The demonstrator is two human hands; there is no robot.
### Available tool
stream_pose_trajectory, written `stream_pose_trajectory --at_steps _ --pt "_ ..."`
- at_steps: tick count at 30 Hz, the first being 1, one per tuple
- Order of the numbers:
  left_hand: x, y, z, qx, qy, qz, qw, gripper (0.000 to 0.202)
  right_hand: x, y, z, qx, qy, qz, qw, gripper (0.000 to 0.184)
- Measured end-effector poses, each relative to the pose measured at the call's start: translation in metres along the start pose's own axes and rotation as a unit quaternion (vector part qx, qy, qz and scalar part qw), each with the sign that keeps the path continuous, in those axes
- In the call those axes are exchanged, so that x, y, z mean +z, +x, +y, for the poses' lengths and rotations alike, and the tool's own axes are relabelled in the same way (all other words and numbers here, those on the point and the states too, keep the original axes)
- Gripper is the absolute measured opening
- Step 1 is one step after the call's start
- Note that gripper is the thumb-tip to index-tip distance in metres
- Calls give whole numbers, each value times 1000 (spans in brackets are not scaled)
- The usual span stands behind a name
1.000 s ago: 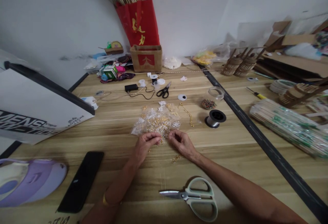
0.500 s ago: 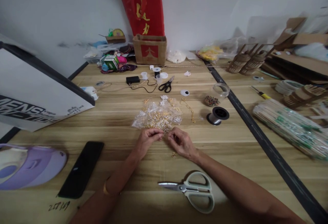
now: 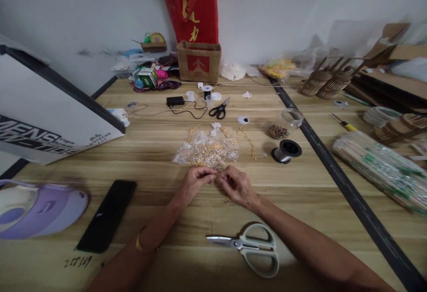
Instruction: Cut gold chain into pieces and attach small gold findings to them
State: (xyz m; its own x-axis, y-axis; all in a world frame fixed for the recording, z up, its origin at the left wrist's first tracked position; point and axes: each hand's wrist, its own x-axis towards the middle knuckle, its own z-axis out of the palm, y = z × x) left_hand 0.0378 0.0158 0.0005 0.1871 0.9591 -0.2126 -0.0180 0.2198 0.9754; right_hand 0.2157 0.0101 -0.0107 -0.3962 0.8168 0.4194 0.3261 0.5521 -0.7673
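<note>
My left hand (image 3: 199,180) is closed, thumb and index finger pinched together just in front of a heap of small gold and silver jewelry findings (image 3: 210,152) on clear plastic. Facing it, my right hand (image 3: 237,185) is closed too, its fingertips close to the left ones. What the fingertips pinch is too small to make out. A few gold findings (image 3: 227,200) lie under my right hand. A gold chain (image 3: 248,143) is stretched out beyond it. Nearer to me, between my forearms, lie scissors with pale handles (image 3: 247,244).
To the right stand a spool of thin wire (image 3: 286,151) and a clear tub of beads (image 3: 279,131). Black scissors (image 3: 218,110) lie behind the heap. A black phone (image 3: 107,216), a purple visor (image 3: 45,209) and a large white box (image 3: 53,109) are on the left. Wrapped sticks (image 3: 380,165) lie far right.
My two hands have come slightly closer together at the fingertips. The whole view has shifted a little; the things on the table lie as before.
</note>
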Motion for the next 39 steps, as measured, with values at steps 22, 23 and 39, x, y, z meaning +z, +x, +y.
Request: stream_pose_trajectory --at_steps 22,23,39 --pt "3 -2 2 -9 -18 -8 1000 14 2 -1 4 -32 -18 5 999 6" --pt "3 -1 2 -9 -18 -7 1000 14 2 -1 4 -32 -17 4 999 6" --pt "4 -1 1 -11 -28 -1 1000 14 2 -2 4 -45 -20 0 999 5"
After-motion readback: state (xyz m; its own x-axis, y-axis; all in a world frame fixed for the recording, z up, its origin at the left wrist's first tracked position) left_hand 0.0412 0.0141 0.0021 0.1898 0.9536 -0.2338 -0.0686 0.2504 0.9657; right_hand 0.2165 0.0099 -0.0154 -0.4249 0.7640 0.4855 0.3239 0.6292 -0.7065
